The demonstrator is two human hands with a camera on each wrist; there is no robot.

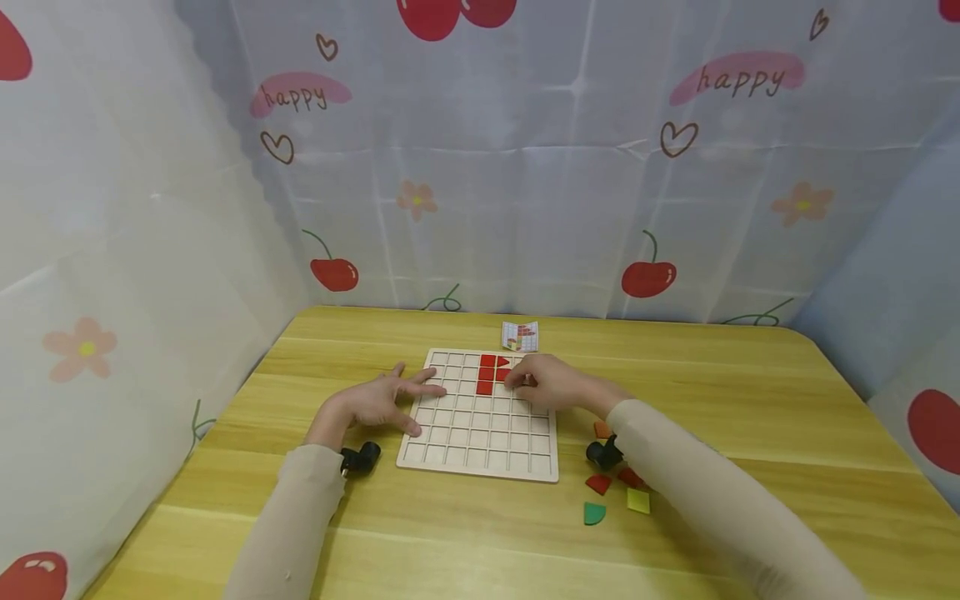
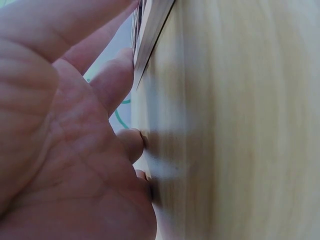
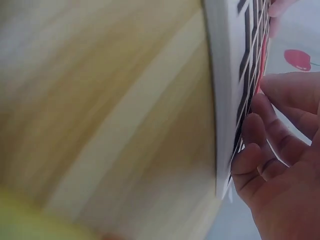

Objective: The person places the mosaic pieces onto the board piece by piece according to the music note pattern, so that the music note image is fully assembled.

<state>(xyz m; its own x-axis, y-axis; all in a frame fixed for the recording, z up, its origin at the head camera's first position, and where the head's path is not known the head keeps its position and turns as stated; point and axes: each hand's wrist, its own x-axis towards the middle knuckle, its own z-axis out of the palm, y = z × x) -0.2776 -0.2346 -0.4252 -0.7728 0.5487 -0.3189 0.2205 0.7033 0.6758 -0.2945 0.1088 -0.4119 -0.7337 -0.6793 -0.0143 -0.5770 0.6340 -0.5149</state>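
Observation:
A pale square grid board [image 1: 457, 433] lies on the table, with several red tiles [image 1: 487, 374] set in cells near its far side. One of them is a small red triangle [image 1: 502, 362]. My right hand [image 1: 551, 383] reaches over the board's right side, its curled fingertips at a red tile [image 1: 502, 375] that they partly cover. In the right wrist view, the thumb and fingers [image 3: 287, 92] meet a thin red edge on the grid. My left hand [image 1: 375, 398] rests at the board's left edge with fingers spread, holding nothing; the left wrist view shows its palm [image 2: 90, 165].
Behind the board lies a small pattern card [image 1: 521, 337]. Loose pieces lie by the right forearm: a green quarter-round [image 1: 594, 513], a yellow square [image 1: 638, 501], a red piece [image 1: 598, 484] and an orange piece [image 1: 602, 429]. A printed curtain [image 1: 495, 233] stands behind the table.

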